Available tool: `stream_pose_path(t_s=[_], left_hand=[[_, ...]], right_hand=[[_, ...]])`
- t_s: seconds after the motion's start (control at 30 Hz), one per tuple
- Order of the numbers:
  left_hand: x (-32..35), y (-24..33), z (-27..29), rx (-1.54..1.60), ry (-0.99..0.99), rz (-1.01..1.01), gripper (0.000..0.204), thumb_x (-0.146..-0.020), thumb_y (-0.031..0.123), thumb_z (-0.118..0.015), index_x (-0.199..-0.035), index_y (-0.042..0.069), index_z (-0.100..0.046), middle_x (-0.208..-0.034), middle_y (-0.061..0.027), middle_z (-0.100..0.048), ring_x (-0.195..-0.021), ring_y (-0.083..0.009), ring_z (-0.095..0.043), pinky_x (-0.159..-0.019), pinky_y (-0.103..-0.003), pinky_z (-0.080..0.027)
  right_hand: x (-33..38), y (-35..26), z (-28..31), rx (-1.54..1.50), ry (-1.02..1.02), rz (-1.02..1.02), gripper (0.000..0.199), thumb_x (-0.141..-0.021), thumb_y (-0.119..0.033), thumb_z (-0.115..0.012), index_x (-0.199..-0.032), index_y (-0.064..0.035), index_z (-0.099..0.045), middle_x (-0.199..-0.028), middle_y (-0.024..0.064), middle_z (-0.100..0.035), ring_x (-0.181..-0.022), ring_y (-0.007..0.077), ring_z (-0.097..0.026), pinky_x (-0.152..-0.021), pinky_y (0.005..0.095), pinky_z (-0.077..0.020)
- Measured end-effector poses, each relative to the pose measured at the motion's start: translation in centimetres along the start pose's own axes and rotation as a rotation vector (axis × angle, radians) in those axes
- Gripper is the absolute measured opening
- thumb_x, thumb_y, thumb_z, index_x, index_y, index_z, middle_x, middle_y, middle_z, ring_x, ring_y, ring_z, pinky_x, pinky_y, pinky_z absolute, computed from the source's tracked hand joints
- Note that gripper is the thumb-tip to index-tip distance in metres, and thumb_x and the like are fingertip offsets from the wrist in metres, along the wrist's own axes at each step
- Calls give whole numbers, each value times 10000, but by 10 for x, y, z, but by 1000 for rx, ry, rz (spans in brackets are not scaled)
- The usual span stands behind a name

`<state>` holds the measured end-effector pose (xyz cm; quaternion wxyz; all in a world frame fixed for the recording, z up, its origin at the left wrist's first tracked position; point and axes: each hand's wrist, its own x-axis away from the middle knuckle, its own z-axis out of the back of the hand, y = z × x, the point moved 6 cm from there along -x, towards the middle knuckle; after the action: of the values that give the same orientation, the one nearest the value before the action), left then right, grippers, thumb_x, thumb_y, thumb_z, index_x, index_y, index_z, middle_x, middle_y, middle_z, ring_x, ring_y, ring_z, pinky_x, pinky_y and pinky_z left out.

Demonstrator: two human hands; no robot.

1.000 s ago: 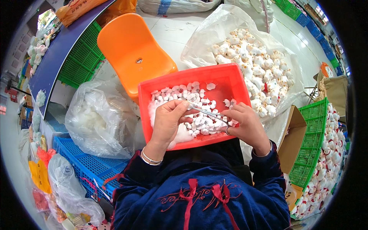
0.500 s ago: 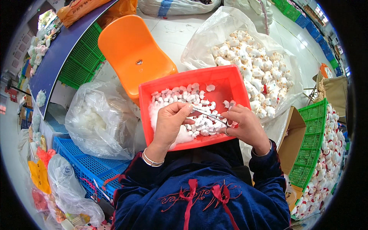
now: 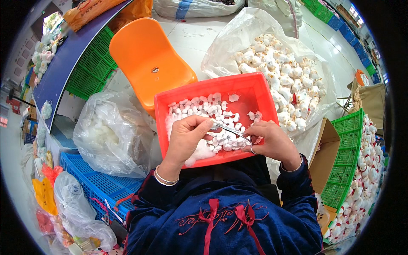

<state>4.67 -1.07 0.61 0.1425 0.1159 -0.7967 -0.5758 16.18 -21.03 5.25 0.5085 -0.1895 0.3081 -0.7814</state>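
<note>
My right hand [image 3: 272, 138] is closed around the loop handles of slim silver forceps [image 3: 233, 130], whose long arms point left across the tub. At their tip, my left hand [image 3: 189, 135] pinches a small white fabric piece [image 3: 213, 125] between thumb and fingers. Both hands are above a red plastic tub [image 3: 250, 78] at my lap. Many small, rounded white fabric pieces [image 3: 204, 104] lie in it, and fluffy white stuffing [image 3: 199, 154] is heaped by the near left wall. A few more pieces [image 3: 255, 115] sit beside my right fingers.
Beyond the tub stands an orange chair [image 3: 148, 63]. A clear bag [image 3: 289, 80] of white stuffed shapes lies at the far right. On my left are a bag of stuffing [image 3: 112, 136] and a blue crate [image 3: 102, 182]. A cardboard box [image 3: 325, 157] and green crate [image 3: 346, 157] flank my right.
The forceps' arms have come closer together, and my right hand has shifted slightly. My left hand stays at the tip, pinching the white piece.
</note>
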Motion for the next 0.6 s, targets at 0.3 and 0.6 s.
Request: stream_pose_path(t_s=[0.3,0.6], left_hand=[[1,1,0,-144,34,5,197,-1023,150,-644,-962,-20,-723,-853,-67,-722,-745,-136,-685,-656,-269,-538],[-2,-11,9,202,-14,100,70,-972,56,-706,-995,-10,-712,-814,-64,-700,-643,-119,-646,-616,-244,-547]], right_hand=[[1,7,-9,-63,-17,49,315,-783,-164,-833,-1039,-10,-733,-865,148,-691,-824,321,-677,-768,402,-529],[-1,9,-10,-202,-117,10,412,-779,-248,-875,-1057,15,-721,-845,142,-673,-784,271,-660,-735,371,-523]])
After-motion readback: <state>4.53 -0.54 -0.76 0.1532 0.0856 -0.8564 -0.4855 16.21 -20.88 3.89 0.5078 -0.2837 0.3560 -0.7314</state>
